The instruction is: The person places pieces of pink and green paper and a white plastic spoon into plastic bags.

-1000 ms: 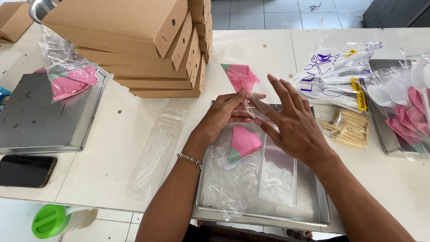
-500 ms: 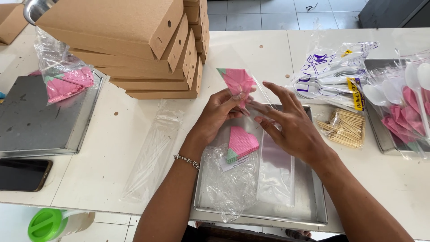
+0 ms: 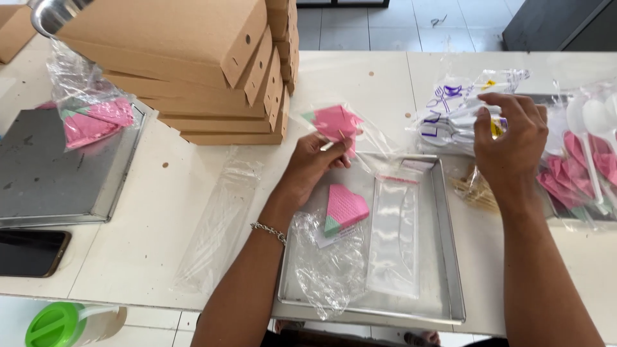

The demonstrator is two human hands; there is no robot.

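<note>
a: where was the left hand (image 3: 313, 166) at that moment?

b: just left of centre in the frame, above the metal tray (image 3: 450, 257). its grip was pinched on a clear bag (image 3: 344, 128) with a pink napkin (image 3: 334, 122) folded inside, and a thin toothpick (image 3: 341, 135) showed between the fingertips.

a: which way did that bag run?

b: its long axis sloped from the fingers up and a little right toward the top of the frame, the napkin's green corner pointing up-left toward the stack of cardboard boxes (image 3: 212, 71).

a: and the right hand (image 3: 508, 144)?

b: at the right of the frame, palm down, fingers spread and curled over a pack of plastic cutlery (image 3: 450, 112) in a clear wrapper. whether it actually gripped anything, i couldn't tell.

a: what lay in the tray?

b: a second pink napkin (image 3: 344, 207) in a crumpled bag, its green tip pointing down-left, and beside it an empty clear bag (image 3: 395, 234) lying flat, long axis top to bottom.

a: anything else on the tabletop (image 3: 173, 212)?

b: toothpicks (image 3: 472, 189) just under the right wrist, white spoons (image 3: 588, 122) at far right, another tray (image 3: 58, 173) at left, a phone (image 3: 29, 252) and a green-lidded bottle (image 3: 58, 324) at lower left.
</note>
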